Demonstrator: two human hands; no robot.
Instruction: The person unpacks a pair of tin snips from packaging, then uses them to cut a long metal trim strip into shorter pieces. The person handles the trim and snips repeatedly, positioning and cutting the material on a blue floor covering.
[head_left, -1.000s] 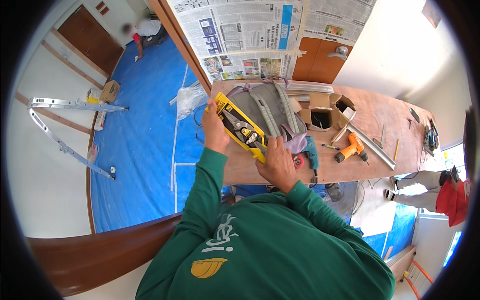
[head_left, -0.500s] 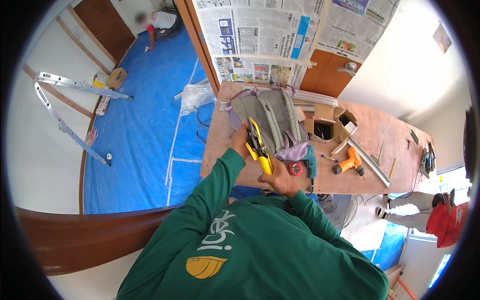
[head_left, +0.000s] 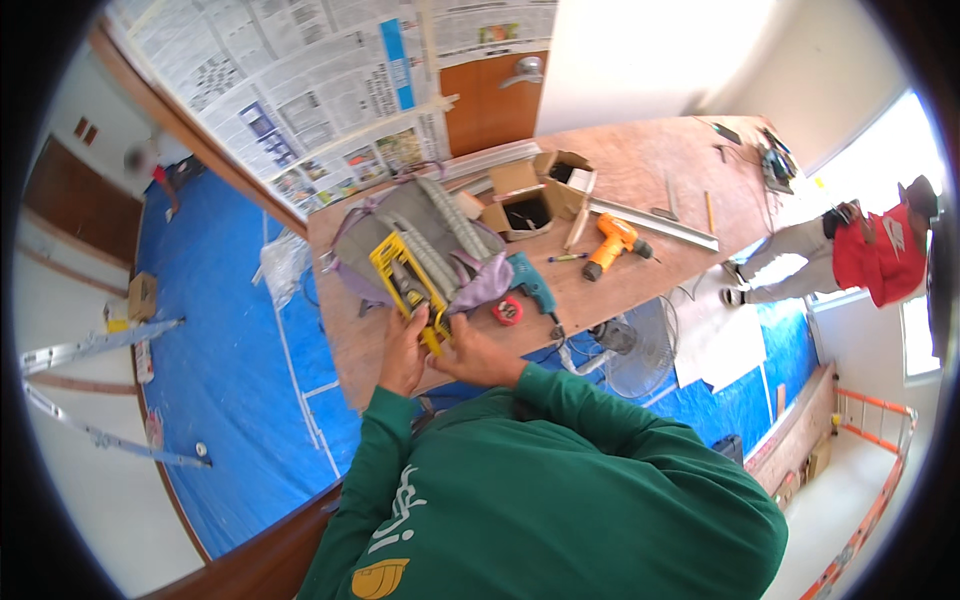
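Note:
I hold a yellow-and-black hand tool (head_left: 398,272) with a long yellow frame and dark metal parts inside; its exact kind I cannot make out. My left hand (head_left: 403,352) grips its lower end from the left. My right hand (head_left: 476,355) closes on the same end from the right, with some fingertips hidden. Just beyond the tool lies a grey and purple backpack (head_left: 350,235) on the wooden table (head_left: 335,345). Right of the backpack are a red tape measure (head_left: 508,311) and a teal power tool (head_left: 533,285).
An orange drill (head_left: 614,243), open cardboard boxes (head_left: 522,212) and a metal channel (head_left: 660,226) are on the table. A fan (head_left: 640,350) stands by its near edge. A person in red (head_left: 880,250) is at the right. A ladder (head_left: 110,342) stands at the left on blue sheeting (head_left: 230,390).
The view has swung to the right. My left hand has slid from the tool's upper part to its lower end, beside my right hand, and the tool's frame now shows more fully.

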